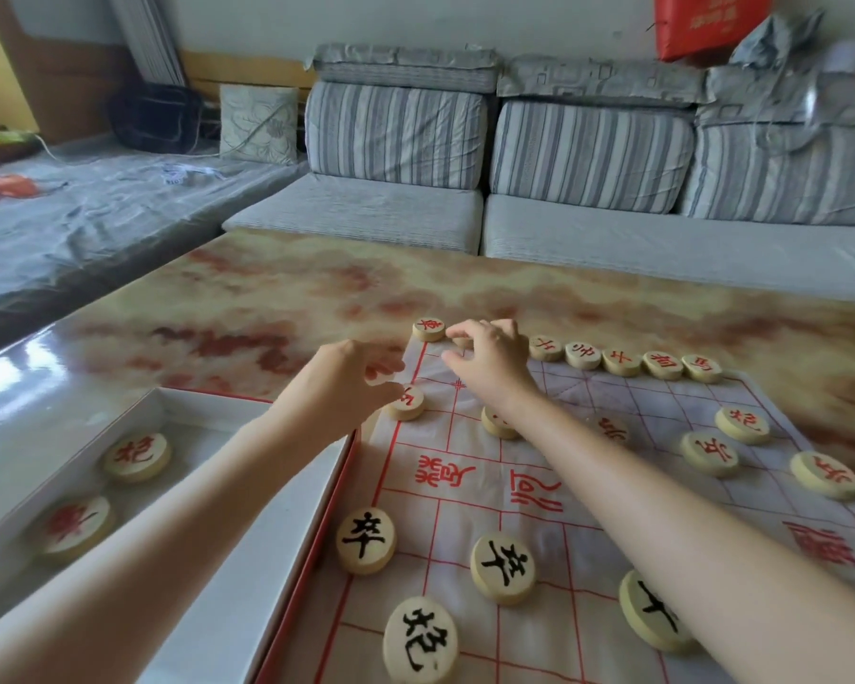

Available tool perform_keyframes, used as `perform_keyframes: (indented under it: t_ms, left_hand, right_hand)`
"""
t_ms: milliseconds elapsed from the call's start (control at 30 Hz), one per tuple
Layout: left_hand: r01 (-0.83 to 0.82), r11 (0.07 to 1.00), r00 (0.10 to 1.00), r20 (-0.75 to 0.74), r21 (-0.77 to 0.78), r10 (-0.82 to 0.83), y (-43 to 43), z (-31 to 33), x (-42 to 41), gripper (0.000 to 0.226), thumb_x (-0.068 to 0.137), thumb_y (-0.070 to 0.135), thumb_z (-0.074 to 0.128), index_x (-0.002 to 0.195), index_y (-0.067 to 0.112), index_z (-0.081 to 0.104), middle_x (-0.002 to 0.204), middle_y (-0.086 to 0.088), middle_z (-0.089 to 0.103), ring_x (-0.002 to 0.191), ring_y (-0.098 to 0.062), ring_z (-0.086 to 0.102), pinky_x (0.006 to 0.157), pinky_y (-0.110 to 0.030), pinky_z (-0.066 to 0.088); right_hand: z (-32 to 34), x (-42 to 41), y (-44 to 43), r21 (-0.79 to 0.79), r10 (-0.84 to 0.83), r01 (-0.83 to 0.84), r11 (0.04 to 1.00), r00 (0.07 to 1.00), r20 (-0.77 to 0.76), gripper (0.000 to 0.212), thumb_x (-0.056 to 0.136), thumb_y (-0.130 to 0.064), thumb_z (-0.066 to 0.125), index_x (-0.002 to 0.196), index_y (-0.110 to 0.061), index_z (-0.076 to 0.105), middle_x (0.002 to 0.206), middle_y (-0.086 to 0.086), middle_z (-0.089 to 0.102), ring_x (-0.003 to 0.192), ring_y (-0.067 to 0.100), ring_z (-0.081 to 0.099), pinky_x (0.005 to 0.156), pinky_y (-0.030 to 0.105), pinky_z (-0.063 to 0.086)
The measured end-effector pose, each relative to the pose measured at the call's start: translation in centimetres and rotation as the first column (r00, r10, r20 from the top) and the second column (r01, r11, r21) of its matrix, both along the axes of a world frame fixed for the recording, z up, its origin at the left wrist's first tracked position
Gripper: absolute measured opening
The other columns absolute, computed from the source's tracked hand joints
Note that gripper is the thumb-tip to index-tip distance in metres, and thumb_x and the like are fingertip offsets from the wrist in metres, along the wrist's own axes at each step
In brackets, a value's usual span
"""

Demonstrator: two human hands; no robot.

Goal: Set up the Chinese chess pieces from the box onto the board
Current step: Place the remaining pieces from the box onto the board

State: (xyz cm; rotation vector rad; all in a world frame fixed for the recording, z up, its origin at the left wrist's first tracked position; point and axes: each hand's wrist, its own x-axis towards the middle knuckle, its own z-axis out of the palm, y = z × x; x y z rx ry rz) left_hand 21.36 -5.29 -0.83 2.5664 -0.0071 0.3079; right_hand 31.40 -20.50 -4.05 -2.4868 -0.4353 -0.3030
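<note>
Wooden piece (380,377) pinched in our left hand (347,383) — our right hand (489,358) curled over board (406,491) far edge, grip unclear.

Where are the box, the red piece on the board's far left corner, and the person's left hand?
box (267,560): head view, on its wide white right-hand rim.
corner piece (429,329): head view, centre of its top face.
left hand (349,382): head view, back of the hand.

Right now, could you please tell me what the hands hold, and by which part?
Left hand pinches a chess piece by its edge; right hand covers a back-row piece, grip unclear.
</note>
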Motion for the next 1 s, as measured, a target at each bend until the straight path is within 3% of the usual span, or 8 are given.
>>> perform_keyframes:
  t_ms: [200, 333, 400, 533, 700, 800, 900, 1000]
  left_hand:
    - [-0.107, 0.994, 0.994, 0.029, -0.006, 0.107, 4.0, 0.3, -5.2, 0.032, 0.080, 0.016, 0.066, 0.111, 0.016, 0.063, 0.110, -0.002, 0.067, 0.097, -0.015, 0.060, 0.080, -0.019, 0.039]
    - [-0.240, 0.966, 0.971, 0.034, 0.095, 0.238, 7.9, -0.6, -9.9, 0.033, 0.077, 0.012, 0.067, 0.110, 0.014, 0.065, 0.108, -0.008, 0.067, 0.102, -0.026, 0.060, 0.084, -0.028, 0.042]
    - [-0.297, 0.944, 0.954, 0.011, 0.144, 0.298, 9.7, -1.0, -12.3, 0.027, 0.077, 0.015, 0.066, 0.103, 0.017, 0.068, 0.104, -0.011, 0.067, 0.096, -0.030, 0.062, 0.078, -0.031, 0.045]
    - [-0.338, 0.897, 0.935, -0.004, 0.285, 0.354, 12.5, -2.3, -15.6, 0.033, 0.076, 0.028, 0.068, 0.109, 0.024, 0.066, 0.107, -0.006, 0.066, 0.098, -0.032, 0.058, 0.080, -0.034, 0.045]
    - [-0.289, 0.848, 0.947, -0.001, 0.445, 0.323, 13.9, -3.6, -15.9, 0.029, 0.079, 0.042, 0.059, 0.103, 0.025, 0.062, 0.107, 0.008, 0.063, 0.105, -0.020, 0.049, 0.086, -0.030, 0.040]
    - [-0.308, 0.839, 0.943, 0.025, 0.449, 0.333, 14.3, -3.9, -15.3, 0.028, 0.084, 0.043, 0.050, 0.092, 0.020, 0.064, 0.099, 0.003, 0.067, 0.103, -0.022, 0.048, 0.085, -0.031, 0.038]
    - [-0.293, 0.848, 0.948, 0.018, 0.442, 0.319, 14.6, -4.0, -15.2, 0.045, 0.070, 0.051, 0.039, 0.092, 0.022, 0.065, 0.096, 0.004, 0.068, 0.099, -0.022, 0.048, 0.075, -0.030, 0.035]
    - [-0.304, 0.887, 0.945, -0.006, 0.348, 0.326, 14.4, -3.8, -15.6, 0.044, 0.062, 0.059, 0.055, 0.094, 0.032, 0.065, 0.093, 0.006, 0.068, 0.096, -0.021, 0.054, 0.067, -0.028, 0.032]
  right_hand:
    - [2.8, -7.6, 2.7, 0.131, 0.303, -0.286, 0.949, 0.944, -0.135, 0.030, 0.088, -0.018, 0.055, 0.118, -0.018, 0.062, 0.118, 0.003, 0.060, 0.121, 0.017, 0.039, 0.098, 0.024, 0.029]
    - [3.4, -11.5, 6.7, 0.126, 0.480, -0.463, 0.877, 0.855, -0.198, 0.034, 0.088, -0.016, 0.056, 0.123, -0.015, 0.058, 0.124, 0.003, 0.061, 0.119, 0.017, 0.049, 0.092, 0.017, 0.034]
    - [3.1, -12.8, 9.3, 0.112, 0.531, -0.521, 0.846, 0.806, -0.260, 0.041, 0.089, -0.014, 0.056, 0.129, -0.014, 0.053, 0.133, 0.005, 0.055, 0.121, 0.018, 0.049, 0.089, 0.015, 0.033]
    - [1.7, -14.8, 14.4, 0.071, 0.561, -0.578, 0.813, 0.746, -0.359, 0.054, 0.089, -0.012, 0.053, 0.141, -0.017, 0.037, 0.147, 0.005, 0.040, 0.133, 0.022, 0.039, 0.106, 0.028, 0.032]
    - [-0.2, -15.5, 19.2, -0.053, 0.510, -0.554, 0.831, 0.796, -0.326, 0.054, 0.089, -0.010, 0.050, 0.141, -0.011, 0.036, 0.152, 0.008, 0.030, 0.140, 0.023, 0.028, 0.114, 0.031, 0.020]
    - [-0.9, -15.8, 20.2, -0.088, 0.473, -0.504, 0.859, 0.848, -0.237, 0.044, 0.087, -0.012, 0.054, 0.130, -0.010, 0.046, 0.139, 0.010, 0.047, 0.130, 0.027, 0.040, 0.103, 0.034, 0.028]
    - [-0.7, -16.3, 19.5, -0.059, 0.495, -0.513, 0.856, 0.848, -0.189, 0.029, 0.084, -0.012, 0.059, 0.111, -0.004, 0.052, 0.119, 0.017, 0.058, 0.114, 0.032, 0.051, 0.092, 0.036, 0.035]
    - [0.1, -16.7, 17.7, -0.040, 0.492, -0.509, 0.860, 0.846, -0.204, 0.026, 0.082, -0.012, 0.061, 0.106, -0.004, 0.053, 0.116, 0.018, 0.058, 0.110, 0.033, 0.052, 0.089, 0.035, 0.040]
